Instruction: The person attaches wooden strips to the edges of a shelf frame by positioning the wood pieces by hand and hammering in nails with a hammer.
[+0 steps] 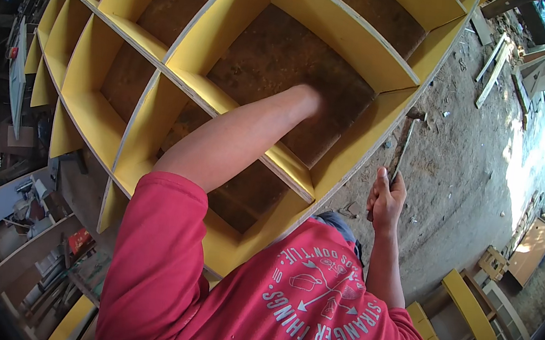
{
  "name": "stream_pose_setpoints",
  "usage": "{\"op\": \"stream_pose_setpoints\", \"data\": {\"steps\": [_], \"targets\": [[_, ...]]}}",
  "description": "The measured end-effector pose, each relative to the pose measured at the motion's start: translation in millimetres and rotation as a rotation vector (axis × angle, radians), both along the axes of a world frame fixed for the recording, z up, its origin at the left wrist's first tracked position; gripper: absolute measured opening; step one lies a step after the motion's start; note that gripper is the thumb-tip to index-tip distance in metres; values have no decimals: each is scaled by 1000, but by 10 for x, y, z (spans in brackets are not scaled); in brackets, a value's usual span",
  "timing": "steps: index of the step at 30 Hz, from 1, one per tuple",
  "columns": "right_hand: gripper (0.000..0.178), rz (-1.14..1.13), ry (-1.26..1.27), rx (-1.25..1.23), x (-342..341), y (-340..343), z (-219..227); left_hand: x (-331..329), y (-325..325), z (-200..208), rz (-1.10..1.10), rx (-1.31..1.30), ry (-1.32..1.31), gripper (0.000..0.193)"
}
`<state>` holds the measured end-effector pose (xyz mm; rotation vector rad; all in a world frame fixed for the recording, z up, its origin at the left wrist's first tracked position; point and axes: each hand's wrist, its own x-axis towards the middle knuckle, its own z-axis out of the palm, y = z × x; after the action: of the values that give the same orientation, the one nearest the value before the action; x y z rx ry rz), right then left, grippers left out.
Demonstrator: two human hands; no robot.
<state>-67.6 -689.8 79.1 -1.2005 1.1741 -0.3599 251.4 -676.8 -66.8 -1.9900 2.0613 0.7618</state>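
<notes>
A large yellow shelf unit (226, 106), divided into open square compartments with dark brown backing, fills the upper left and middle. My left arm reaches across a divider into one compartment. The wrist shows, but my left hand (314, 101) is smeared and lost in the dark, so its fingers and anything in them cannot be made out. On the right, outside the unit's edge, my right hand (387, 198) is closed around the handle of a hammer (407, 142). The hammer's thin shaft points up and away, with its dark head at the far end.
Bare dirt floor (450, 170) lies to the right. Wood scraps (494, 67) rest at the far right. Yellow boards (469, 310) stand at the lower right, near a small wooden block (494, 264). Shelves of cluttered tools and offcuts (53, 266) are at the lower left.
</notes>
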Motion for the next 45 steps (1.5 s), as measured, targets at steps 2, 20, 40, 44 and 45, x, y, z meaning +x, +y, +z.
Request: {"op": "stream_pose_setpoints", "data": {"steps": [2,20,40,44,45], "targets": [[30,-25,-13,15,46,14,10,-10,1,0,-15,-6,0,31],[26,8,-15,9,-719,548,28,-291,935,2185,387,-328,629,35],[32,-59,-184,-1,-1739,2013,-310,-1620,1212,2450,114,-180,449,25],[27,-114,-233,-198,-1834,2262,-604,-1633,1137,2543,2,-100,392,29],[29,-135,-222,-158,-1830,2301,-559,-1645,1134,2558,-52,-110,373,29]]}}
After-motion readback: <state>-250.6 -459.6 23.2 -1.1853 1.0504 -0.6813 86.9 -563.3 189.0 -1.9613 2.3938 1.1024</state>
